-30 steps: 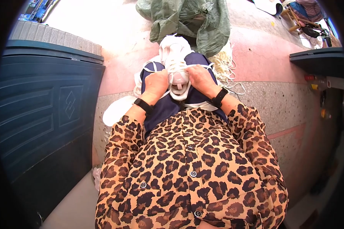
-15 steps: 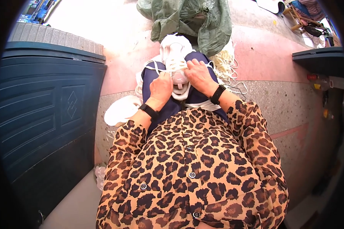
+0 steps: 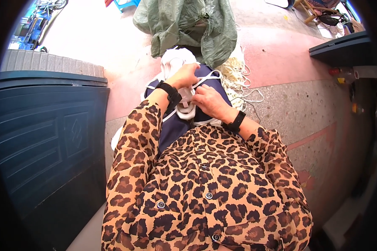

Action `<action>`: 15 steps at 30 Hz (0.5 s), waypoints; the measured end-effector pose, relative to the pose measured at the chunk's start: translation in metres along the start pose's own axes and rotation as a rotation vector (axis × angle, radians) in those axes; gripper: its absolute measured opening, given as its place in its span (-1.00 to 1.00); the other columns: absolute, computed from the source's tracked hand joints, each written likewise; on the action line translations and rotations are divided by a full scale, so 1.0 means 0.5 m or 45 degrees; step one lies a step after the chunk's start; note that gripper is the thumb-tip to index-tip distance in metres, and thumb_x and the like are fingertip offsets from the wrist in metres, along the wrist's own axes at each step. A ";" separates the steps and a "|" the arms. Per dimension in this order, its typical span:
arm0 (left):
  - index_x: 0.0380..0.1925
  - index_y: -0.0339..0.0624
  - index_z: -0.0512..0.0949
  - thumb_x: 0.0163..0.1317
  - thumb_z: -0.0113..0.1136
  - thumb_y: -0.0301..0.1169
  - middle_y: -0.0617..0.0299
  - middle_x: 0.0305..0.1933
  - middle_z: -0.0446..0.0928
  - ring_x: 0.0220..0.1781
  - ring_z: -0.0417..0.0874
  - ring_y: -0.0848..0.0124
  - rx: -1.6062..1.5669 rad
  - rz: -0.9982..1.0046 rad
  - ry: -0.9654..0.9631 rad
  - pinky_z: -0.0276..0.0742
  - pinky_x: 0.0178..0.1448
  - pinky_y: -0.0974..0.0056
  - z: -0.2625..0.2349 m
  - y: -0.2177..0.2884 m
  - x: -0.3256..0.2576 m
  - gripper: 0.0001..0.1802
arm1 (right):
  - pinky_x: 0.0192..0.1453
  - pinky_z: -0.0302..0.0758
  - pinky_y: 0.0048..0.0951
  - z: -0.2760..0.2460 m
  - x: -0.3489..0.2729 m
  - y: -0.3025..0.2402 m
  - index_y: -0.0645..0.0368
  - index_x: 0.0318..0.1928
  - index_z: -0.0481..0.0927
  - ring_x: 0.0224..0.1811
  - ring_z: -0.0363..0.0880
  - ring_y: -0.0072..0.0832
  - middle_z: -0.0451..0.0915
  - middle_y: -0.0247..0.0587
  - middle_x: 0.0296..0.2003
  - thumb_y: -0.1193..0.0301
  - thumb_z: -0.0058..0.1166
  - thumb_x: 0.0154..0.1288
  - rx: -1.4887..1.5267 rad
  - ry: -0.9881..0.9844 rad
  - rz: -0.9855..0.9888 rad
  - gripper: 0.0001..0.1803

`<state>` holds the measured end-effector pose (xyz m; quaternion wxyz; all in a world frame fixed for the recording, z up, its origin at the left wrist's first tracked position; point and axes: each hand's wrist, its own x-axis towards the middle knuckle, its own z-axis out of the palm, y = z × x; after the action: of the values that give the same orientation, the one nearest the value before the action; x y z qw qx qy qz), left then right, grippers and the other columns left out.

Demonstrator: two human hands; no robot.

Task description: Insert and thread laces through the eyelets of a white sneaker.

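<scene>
A white sneaker (image 3: pixel 187 113) with a pale pink tongue rests between my knees on my dark blue trousers, its toe pointing away from me. My left hand (image 3: pixel 185 78) reaches across the top of the shoe, fingers curled at its right side. A white shoelace (image 3: pixel 209 77) loops out to the right from beside those fingers. Closer to me, my right hand (image 3: pixel 212 101) is closed by the right edge of the shoe's opening, thumb near the tongue. Whatever its fingertips grip is hidden. The left hand and wrist cover the lacing.
A large green woven sack (image 3: pixel 188 29) stands beyond my knees. A heap of cream laces (image 3: pixel 235 77) lies right of my legs. A dark blue panelled door (image 3: pixel 50 125) is on the left; a dark ledge (image 3: pixel 341 47) juts out on the right.
My left hand has moved forward and right, from the shoe's left side across its top. The right hand has shifted down toward the opening. The whole view has moved slightly.
</scene>
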<state>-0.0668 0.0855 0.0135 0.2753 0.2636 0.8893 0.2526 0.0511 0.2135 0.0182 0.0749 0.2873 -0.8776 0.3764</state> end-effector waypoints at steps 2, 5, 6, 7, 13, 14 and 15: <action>0.06 -0.25 0.28 -0.06 0.22 -0.49 0.18 -0.58 0.51 -0.74 0.41 0.52 -0.665 -0.434 0.024 0.24 -0.74 0.43 -0.027 0.024 -0.005 -0.39 | -0.19 0.33 -0.36 -0.005 -0.002 0.000 0.14 -0.40 0.49 -0.29 0.38 -0.30 0.41 -0.27 -0.42 0.46 0.08 0.01 0.000 0.030 -0.009 -0.90; 0.04 -0.31 0.23 -0.03 0.25 -0.46 0.20 -0.61 0.48 -0.79 0.31 0.64 -0.996 -0.636 -0.019 0.08 -0.81 0.53 -0.068 0.005 -0.013 -0.39 | -0.16 0.38 -0.40 -0.045 0.032 -0.017 0.16 -0.40 0.48 -0.28 0.45 -0.29 0.48 -0.25 -0.40 0.56 0.00 0.06 0.156 0.267 -0.041 -0.94; 0.03 -0.35 0.22 -0.01 0.23 -0.47 0.17 -0.61 0.49 -0.79 0.31 0.65 -1.032 -0.668 -0.027 0.09 -0.81 0.53 -0.070 0.006 -0.015 -0.41 | -0.27 0.37 -0.34 -0.081 0.054 -0.042 0.16 -0.44 0.46 -0.39 0.44 -0.30 0.45 -0.22 -0.49 0.50 -0.04 0.15 0.437 0.369 0.051 -0.96; 0.03 -0.35 0.22 -0.01 0.23 -0.47 0.17 -0.61 0.49 -0.79 0.31 0.65 -1.033 -0.669 -0.021 0.09 -0.81 0.53 -0.065 0.007 -0.015 -0.41 | -0.28 0.41 -0.38 -0.157 0.080 -0.086 0.20 -0.45 0.47 -0.42 0.47 -0.40 0.49 -0.24 -0.44 0.54 -0.07 0.18 0.641 0.428 0.071 -0.92; -0.16 -0.39 0.38 0.05 0.07 -0.51 0.04 -0.46 0.52 -0.75 0.45 0.47 -0.326 -0.271 0.276 0.34 -0.70 0.39 -0.032 -0.001 -0.059 -0.68 | -0.25 0.43 -0.38 -0.388 0.101 -0.126 0.21 -0.37 0.38 -0.49 0.32 -0.54 0.27 -0.37 -0.59 0.43 -0.26 0.35 1.134 0.997 -0.279 -0.82; -0.28 -0.39 0.43 0.05 0.04 -0.51 0.02 -0.39 0.51 -0.71 0.49 0.39 -0.086 -0.159 0.364 0.43 -0.62 0.31 -0.031 -0.028 -0.072 -0.78 | -0.41 0.36 -0.44 -0.385 0.101 -0.109 0.20 -0.34 0.40 -0.53 0.26 -0.58 0.23 -0.41 -0.60 0.36 -0.24 0.36 1.048 1.012 -0.211 -0.80; -0.28 -0.39 0.43 0.05 0.04 -0.51 0.02 -0.39 0.51 -0.71 0.49 0.39 -0.087 -0.164 0.367 0.43 -0.62 0.31 -0.029 -0.053 -0.081 -0.78 | -0.42 0.42 -0.51 -0.375 0.097 -0.078 0.28 -0.22 0.40 -0.56 0.31 -0.60 0.33 -0.35 -0.61 0.34 -0.23 0.37 1.115 0.963 -0.127 -0.76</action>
<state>-0.0558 0.0367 0.0227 0.1691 0.1576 0.9256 0.2998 0.0173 0.3022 0.1912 0.2750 0.1782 -0.5376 0.7770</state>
